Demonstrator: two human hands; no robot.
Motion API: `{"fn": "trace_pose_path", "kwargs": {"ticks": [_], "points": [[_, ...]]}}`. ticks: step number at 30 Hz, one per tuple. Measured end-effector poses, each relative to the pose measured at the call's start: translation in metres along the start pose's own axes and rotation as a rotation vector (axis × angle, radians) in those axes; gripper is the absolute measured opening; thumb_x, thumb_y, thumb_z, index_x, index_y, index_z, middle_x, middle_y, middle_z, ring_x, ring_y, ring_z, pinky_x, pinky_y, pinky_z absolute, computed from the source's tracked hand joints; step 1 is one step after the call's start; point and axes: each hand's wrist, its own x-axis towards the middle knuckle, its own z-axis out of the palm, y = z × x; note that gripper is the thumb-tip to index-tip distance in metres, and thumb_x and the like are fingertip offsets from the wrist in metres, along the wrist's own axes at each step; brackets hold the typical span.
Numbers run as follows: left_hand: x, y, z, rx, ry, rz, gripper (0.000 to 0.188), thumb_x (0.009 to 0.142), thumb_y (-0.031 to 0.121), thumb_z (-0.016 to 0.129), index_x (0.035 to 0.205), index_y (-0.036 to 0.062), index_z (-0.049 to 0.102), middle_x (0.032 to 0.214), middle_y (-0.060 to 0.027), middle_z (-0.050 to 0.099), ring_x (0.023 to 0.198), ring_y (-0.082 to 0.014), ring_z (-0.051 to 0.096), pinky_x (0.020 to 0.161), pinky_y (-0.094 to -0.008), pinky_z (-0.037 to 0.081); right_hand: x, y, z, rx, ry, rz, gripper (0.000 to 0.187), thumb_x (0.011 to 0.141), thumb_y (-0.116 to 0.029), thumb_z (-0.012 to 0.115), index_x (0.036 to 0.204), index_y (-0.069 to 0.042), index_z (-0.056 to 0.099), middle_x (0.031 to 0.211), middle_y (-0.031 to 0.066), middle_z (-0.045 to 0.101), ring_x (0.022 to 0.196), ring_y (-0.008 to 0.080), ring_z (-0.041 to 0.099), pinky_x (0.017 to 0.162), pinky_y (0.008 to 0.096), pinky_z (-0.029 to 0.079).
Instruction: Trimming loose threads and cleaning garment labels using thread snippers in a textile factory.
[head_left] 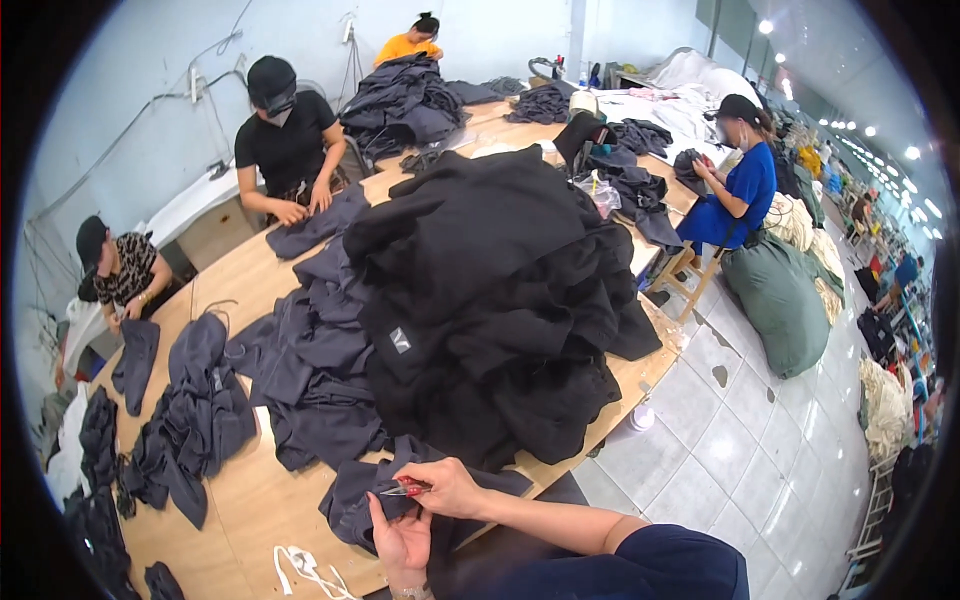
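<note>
At the near edge of the table lies a dark grey garment [348, 507], bunched in soft folds. My left hand [403, 543] is turned palm up at its near side, thumb and fingers closed on a bit of the cloth. Over that cloth, my right hand [452, 488] grips red-handled thread snips [414, 487]. Their metal blades point left, close above the fabric by my left fingertips. Just beyond my hands rises a large heap of black garments [480, 300].
Dark grey garments [315, 370] spread over the wooden table [235, 520] to the left. White cord [305, 572] lies near its front edge. Several co-workers, one in a blue shirt [750, 185], handle cloth around it. A green sack [778, 300] stands on the tiled floor.
</note>
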Motion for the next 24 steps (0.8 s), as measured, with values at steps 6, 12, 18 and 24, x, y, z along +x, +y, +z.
{"fn": "trace_pose_path", "kwargs": {"ticks": [6, 12, 18, 24], "points": [[-0.034, 0.045, 0.057, 0.504, 0.030, 0.585, 0.039, 0.092, 0.037, 0.048, 0.111, 0.0035, 0.053, 0.110, -0.0090, 0.059, 0.094, -0.0203, 0.060, 0.069, -0.0338, 0.057, 0.004, -0.007, -0.013, 0.269, 0.363, 0.110, 0.005, 0.084, 0.001, 0.057, 0.088, 0.000, 0.059, 0.072, 0.0036, 0.062, 0.064, 0.0062, 0.056, 0.058, 0.0199, 0.043], [-0.013, 0.043, 0.048, 0.549, 0.073, 0.801, 0.040, 0.092, 0.036, 0.047, 0.113, 0.0023, 0.052, 0.110, -0.0088, 0.059, 0.096, -0.0201, 0.060, 0.073, -0.0351, 0.056, 0.005, 0.003, -0.019, 0.330, 0.445, 0.105, 0.010, 0.086, -0.007, 0.059, 0.080, 0.000, 0.054, 0.056, 0.0010, 0.042, 0.052, 0.0041, 0.036, 0.047, 0.0218, 0.031], [0.002, 0.005, -0.005, 0.170, 0.023, 0.042, 0.041, 0.094, 0.033, 0.041, 0.122, 0.0046, 0.047, 0.122, -0.0119, 0.052, 0.111, -0.0266, 0.052, 0.098, -0.0493, 0.038, -0.008, 0.003, -0.009, 0.359, 0.282, 0.172, 0.020, 0.083, -0.015, 0.066, 0.074, -0.002, 0.054, 0.056, -0.0031, 0.040, 0.054, 0.0025, 0.033, 0.047, 0.0200, 0.029], [-0.013, -0.018, -0.002, 0.374, -0.011, -0.009, 0.046, 0.098, 0.035, 0.030, 0.125, 0.0006, 0.042, 0.128, -0.0127, 0.045, 0.118, -0.0253, 0.043, 0.104, -0.0386, 0.030, -0.016, 0.000, 0.000, 0.000, 0.082, 0.102, 0.023, 0.075, -0.026, 0.068, 0.075, -0.007, 0.055, 0.060, 0.0110, 0.058, 0.056, 0.0298, 0.060, 0.047, 0.0335, 0.044]]}}
